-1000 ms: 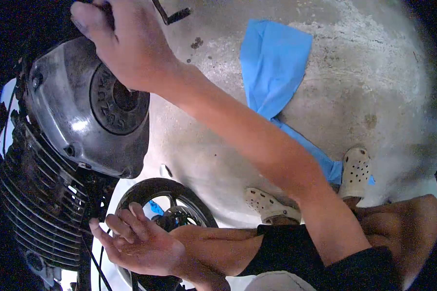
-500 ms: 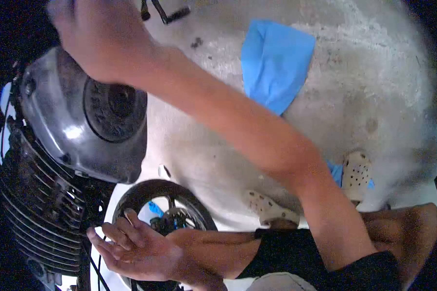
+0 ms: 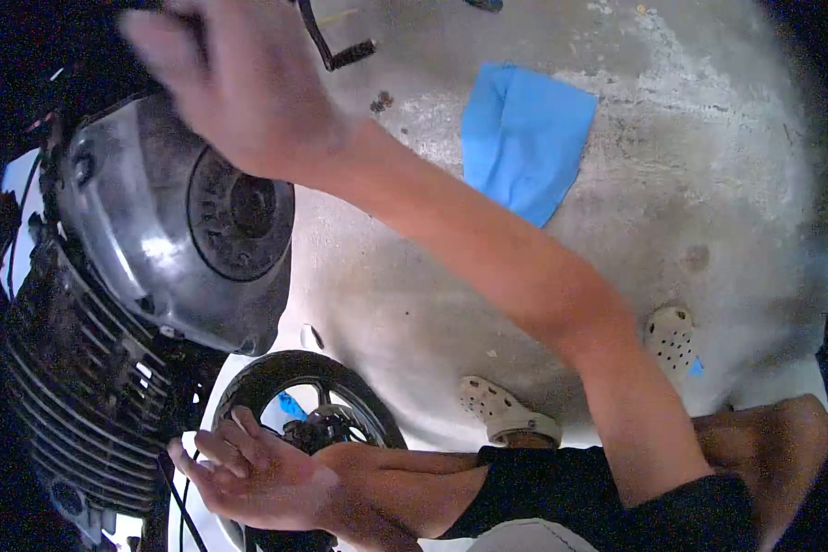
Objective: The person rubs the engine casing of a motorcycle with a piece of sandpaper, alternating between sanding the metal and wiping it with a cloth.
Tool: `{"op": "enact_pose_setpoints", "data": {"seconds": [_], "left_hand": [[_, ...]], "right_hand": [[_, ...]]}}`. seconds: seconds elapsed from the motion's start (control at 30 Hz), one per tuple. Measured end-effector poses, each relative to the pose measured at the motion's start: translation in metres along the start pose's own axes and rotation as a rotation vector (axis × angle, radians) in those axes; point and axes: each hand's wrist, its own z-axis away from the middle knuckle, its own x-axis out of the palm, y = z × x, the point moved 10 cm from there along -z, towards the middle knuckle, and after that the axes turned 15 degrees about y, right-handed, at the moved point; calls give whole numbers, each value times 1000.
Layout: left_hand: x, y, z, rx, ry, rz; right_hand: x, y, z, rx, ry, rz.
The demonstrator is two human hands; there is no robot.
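My right hand [image 3: 248, 92] is over the dark engine cover [image 3: 143, 216] at upper left, near its round embossed part. Motion blurs its fingers and the top edge of the view cuts some off, so I cannot make out anything in them. Lower down, my left hand [image 3: 258, 474] has its fingers loosely bent and apart, with nothing visible in them. It is beside the black cooling fins [image 3: 87, 405] of the engine and in front of a spoked wheel [image 3: 373, 396].
A blue cloth [image 3: 524, 138] lies on the stained concrete floor [image 3: 708, 175]. A black pedal lever [image 3: 350, 53] sticks out at the top. My beige clogs [image 3: 497, 405] rest on the floor near the bottom. Thin black cables [image 3: 186, 515] hang by my left hand.
My right hand has moved slightly right in the view, uncovering more of the round part of the cover. The whole view has shifted a little; my left hand keeps nearly the same pose.
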Motion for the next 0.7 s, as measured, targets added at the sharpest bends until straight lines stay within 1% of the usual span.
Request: {"op": "enact_pose_setpoints", "data": {"seconds": [0.03,0.07,0.1,0.13,0.17,0.2,0.23,0.27,0.3,0.33,0.37,0.4,0.43,0.47,0.53,0.57,0.6,0.67,0.7], "left_hand": [[-12,-3,4,1,128,-17],[-17,-9,0,0,126,-45],[-20,-6,-8,74,108,-105],[-16,-4,-11,141,107,-130],[-4,-3,2,11,135,50],[-8,-4,-2,10,141,67],[-11,-9,-9,-38,70,123],[-11,-16,-14,-90,-8,169],[-16,-18,-18,-93,40,139],[-20,-26,-20,-94,26,112],[-14,-26,-21,-7,-153,64],[-4,-20,-17,81,-326,35],[22,-3,23,-125,-512,435],[28,0,18,-124,-504,463],[-8,-22,-21,-106,16,21],[-6,-15,-18,-31,23,112],[-7,-17,-12,-39,39,102],[5,-2,3,168,3,-118],[-6,-12,-11,37,-10,-38]], "right_hand": [[12,27,-7,24,9,4],[17,44,0,61,11,15],[10,55,0,99,20,27],[-2,39,6,107,7,27],[-12,16,7,93,-13,17],[-11,5,11,89,-22,11],[-10,12,10,104,-18,14],[-4,26,12,125,-7,23],[16,58,8,151,6,37],[25,85,10,183,21,50],[34,116,4,214,27,59],[18,108,6,228,23,61],[-7,65,18,218,0,56],[-15,42,18,203,-17,55],[-18,22,21,198,-40,54],[-17,27,17,211,-58,62],[-23,31,18,232,-76,68],[-35,27,16,258,-95,56],[-47,6,18,248,-111,50]]}}
